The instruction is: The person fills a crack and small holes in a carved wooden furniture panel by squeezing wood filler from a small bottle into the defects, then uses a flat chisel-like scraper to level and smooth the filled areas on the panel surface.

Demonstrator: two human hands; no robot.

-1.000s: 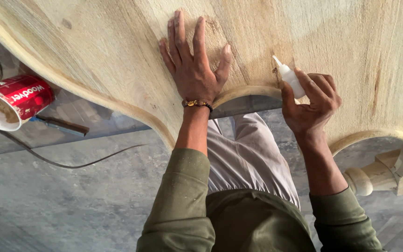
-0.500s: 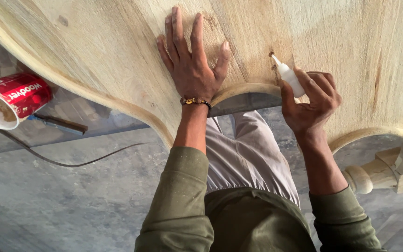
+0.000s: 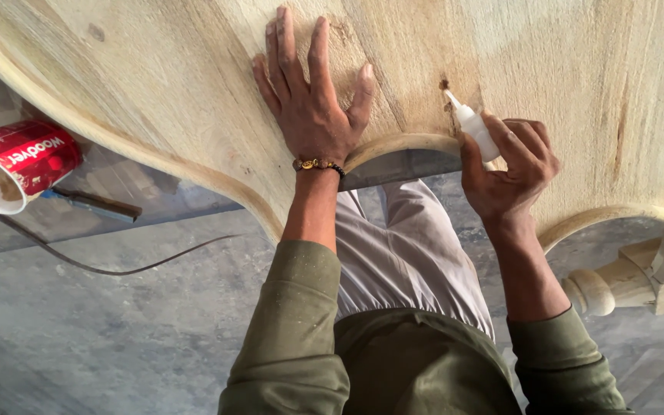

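A large pale wooden panel (image 3: 547, 54) with a curved, moulded lower edge fills the top of the head view. My left hand (image 3: 313, 100) lies flat on it with fingers spread, a beaded bracelet on the wrist. My right hand (image 3: 512, 165) grips a small white squeeze bottle (image 3: 474, 131) with a pointed nozzle. The nozzle tip touches a small dark hole or crack (image 3: 444, 83) in the wood, just right of my left hand.
A red tin can (image 3: 17, 165) with pale paste inside lies on its side at the left. Beside it rest a dark-handled tool (image 3: 97, 204) and a thin cable (image 3: 117, 265) on the grey concrete floor. A turned wooden leg (image 3: 601, 288) shows at lower right.
The bottle's nozzle has crept up and left toward the dark spot in the wood. My left hand stays pressed flat in the same place.
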